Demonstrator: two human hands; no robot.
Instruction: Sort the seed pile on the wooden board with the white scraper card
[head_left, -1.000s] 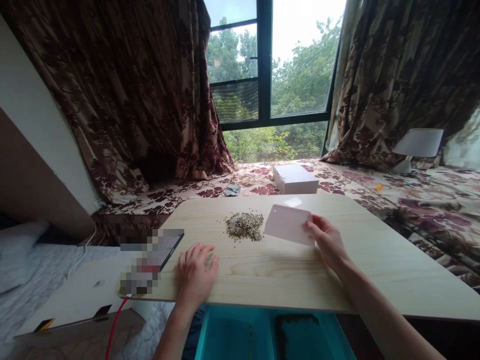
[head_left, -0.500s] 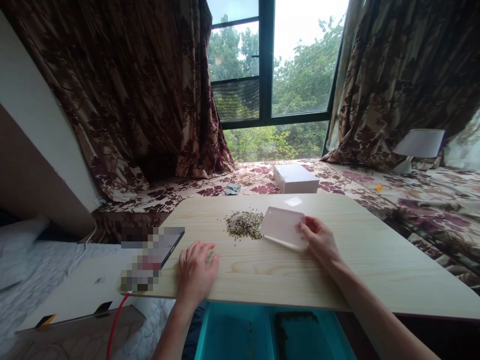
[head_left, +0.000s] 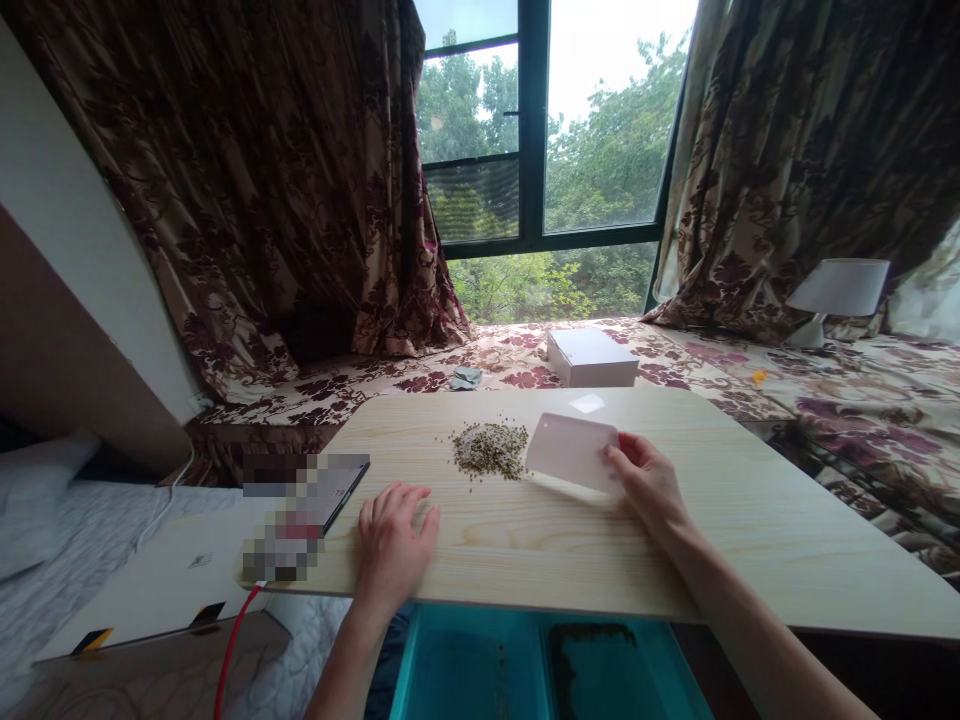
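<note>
A small heap of greenish seeds [head_left: 489, 450] lies on the light wooden board [head_left: 570, 560] in front of me. My right hand [head_left: 646, 482] pinches a white plastic scraper card [head_left: 571, 452] by its right edge, the card tilted with its left edge just right of the heap. My left hand [head_left: 391, 545] rests flat on the board near its front edge, fingers spread, holding nothing.
A dark tablet-like device [head_left: 311, 500] lies at the board's left end. A teal bin [head_left: 480, 670] sits below the front edge. Behind are a white box [head_left: 591, 357], a grey scrap [head_left: 465, 378], a white lamp [head_left: 836, 290], patterned curtains and a window.
The card drew close to the heap's right side half a second ago, then pulled back slightly right and lifted a little. My left hand stayed in place.
</note>
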